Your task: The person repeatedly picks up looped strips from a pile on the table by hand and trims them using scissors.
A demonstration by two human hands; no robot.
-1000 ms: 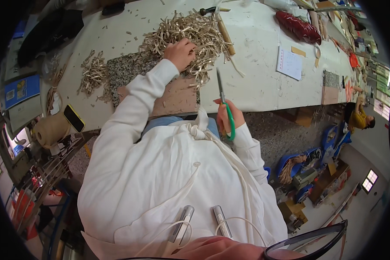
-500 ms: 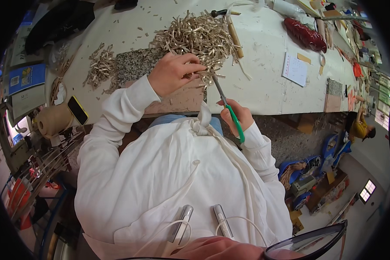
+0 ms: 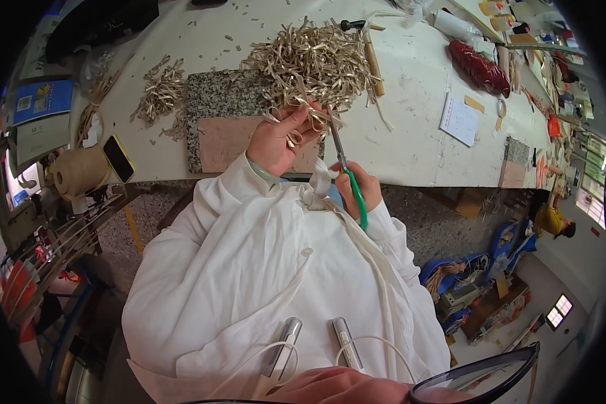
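Note:
In my right hand (image 3: 362, 188) are scissors (image 3: 356, 200) with green handles, their metal blades pointing away from me toward the left hand's fingertips. My left hand (image 3: 276, 143) is turned palm up, fingers curled round several shiny gold strap loops (image 3: 294, 137). One strip end lies at the scissor tips; whether the blades are closed on it I cannot tell. Just beyond both hands is a big heap of gold strap loops (image 3: 310, 57). Beneath the left hand lies a speckled stone slab (image 3: 222, 94) with a pinkish-tan board (image 3: 225, 141) on its near part.
A smaller pile of gold strips (image 3: 161, 91) lies left of the slab. A black phone (image 3: 118, 159) leans by a thread cone (image 3: 77, 178). A hammer (image 3: 374, 64) rests beside the heap. Farther right are a paper sheet (image 3: 459, 120) and a dark red wrapped bundle (image 3: 478, 67).
My left hand has drawn nearer to me and rolled from back-up to palm-up, showing the loops in it. My right hand with the scissors has shifted slightly left and toward me.

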